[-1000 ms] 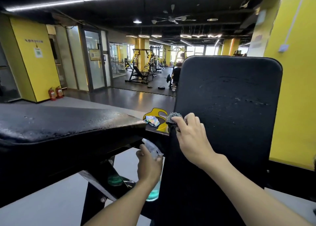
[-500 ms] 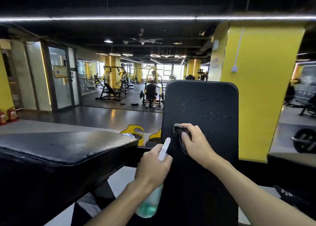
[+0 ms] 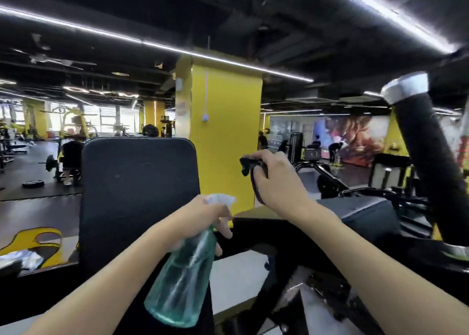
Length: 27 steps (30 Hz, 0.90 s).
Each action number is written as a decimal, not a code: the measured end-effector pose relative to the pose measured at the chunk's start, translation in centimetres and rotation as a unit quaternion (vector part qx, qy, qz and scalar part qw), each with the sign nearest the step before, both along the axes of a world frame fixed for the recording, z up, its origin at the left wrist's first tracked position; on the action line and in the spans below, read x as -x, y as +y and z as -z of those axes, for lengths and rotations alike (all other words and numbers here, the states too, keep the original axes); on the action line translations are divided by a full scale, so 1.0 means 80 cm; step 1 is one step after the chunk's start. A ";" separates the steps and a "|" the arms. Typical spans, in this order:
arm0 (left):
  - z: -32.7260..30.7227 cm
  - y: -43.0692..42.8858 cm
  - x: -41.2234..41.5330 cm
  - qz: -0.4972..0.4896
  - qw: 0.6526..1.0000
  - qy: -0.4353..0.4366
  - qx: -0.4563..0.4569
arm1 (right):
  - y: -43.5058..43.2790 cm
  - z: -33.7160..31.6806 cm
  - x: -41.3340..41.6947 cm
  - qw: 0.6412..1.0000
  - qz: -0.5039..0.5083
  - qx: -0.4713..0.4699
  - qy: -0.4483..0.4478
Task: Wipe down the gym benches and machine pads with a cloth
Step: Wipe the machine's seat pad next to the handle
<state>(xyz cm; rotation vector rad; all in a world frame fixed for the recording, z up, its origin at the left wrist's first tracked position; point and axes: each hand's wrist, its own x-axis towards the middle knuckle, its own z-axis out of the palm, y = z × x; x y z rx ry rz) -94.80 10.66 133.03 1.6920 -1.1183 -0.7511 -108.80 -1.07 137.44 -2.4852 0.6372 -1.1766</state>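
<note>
The upright back pad [image 3: 137, 182] stands at my 9 o'clock, long axis vertical. At its lower right edge my left grip [image 3: 203, 215] is curled round the neck of the green spray bottle [image 3: 182, 279], whose body hangs toward 7 o'clock. Further right, my right grip [image 3: 276, 179] is closed on the bunched dark cloth [image 3: 250, 163], in the air and clear of any pad. The back pad's right edge lies at its 9 o'clock and the low seat pad [image 3: 365, 215] at its 5 o'clock, so I judge the next wipe belongs to it, though I cannot tell which pad.
</note>
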 end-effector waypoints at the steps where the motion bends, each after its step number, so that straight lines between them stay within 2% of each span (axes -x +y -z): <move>1: -0.004 -0.008 0.002 0.013 1.000 0.000 -0.012 | -0.001 -0.006 0.017 1.000 0.014 0.005 -0.001; 7: -0.018 -0.034 0.014 0.042 0.996 -0.043 -0.060 | -0.009 -0.030 0.085 0.996 0.083 0.037 -0.018; 10: -0.022 -0.038 0.022 0.037 0.995 -0.058 -0.075 | -0.017 -0.023 0.095 0.989 0.133 0.039 -0.044; 13: -0.029 -0.036 0.032 0.073 0.992 -0.058 -0.089 | -0.020 -0.015 0.094 0.985 0.159 0.032 -0.064; 20: -0.057 -0.033 0.061 0.163 0.983 -0.045 -0.064 | -0.025 -0.013 0.094 0.979 0.177 0.013 -0.101; 24: -0.055 -0.036 0.072 0.173 0.980 -0.069 -0.073 | -0.024 -0.011 0.098 0.978 0.186 0.004 -0.095; 27: -0.051 -0.039 0.069 0.149 0.986 -0.060 -0.042 | -0.020 -0.014 0.097 0.980 0.184 0.005 -0.078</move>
